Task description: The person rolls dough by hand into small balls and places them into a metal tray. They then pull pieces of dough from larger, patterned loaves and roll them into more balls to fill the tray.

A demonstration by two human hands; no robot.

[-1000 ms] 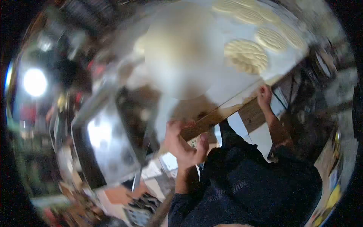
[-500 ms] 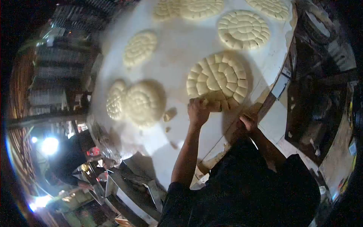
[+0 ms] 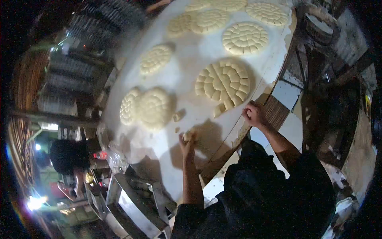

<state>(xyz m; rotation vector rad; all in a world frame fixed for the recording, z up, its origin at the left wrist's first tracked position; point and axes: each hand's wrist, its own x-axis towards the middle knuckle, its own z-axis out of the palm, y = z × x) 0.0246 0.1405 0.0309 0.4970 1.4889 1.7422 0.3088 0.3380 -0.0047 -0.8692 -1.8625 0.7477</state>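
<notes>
My left hand (image 3: 187, 146) is closed around a piece of dough (image 3: 188, 136), held over the white tabletop (image 3: 223, 133). Small dough bits (image 3: 177, 116) lie on the table just beyond it. My right hand (image 3: 255, 114) is curled at the table's edge, and whatever may be in its fingers is hidden. Close to that hand lies a round, flat dough coil (image 3: 225, 81) cut into many pieces. A long cut runs across it, and a short row of pieces (image 3: 219, 109) sticks out at its near side.
More cut dough rounds (image 3: 245, 38) sit further back, and two (image 3: 153, 107) touch at the left. Metal pans (image 3: 137, 211) stand below left, near another person in dark clothing (image 3: 71, 157). Tiles and a brown ribbed piece (image 3: 277, 114) lie beyond the right edge.
My left hand has pulled away from the dough coil, toward the lower left, with a piece of dough. Pieces are gone from the coil's near side. My right hand has risen slightly.
</notes>
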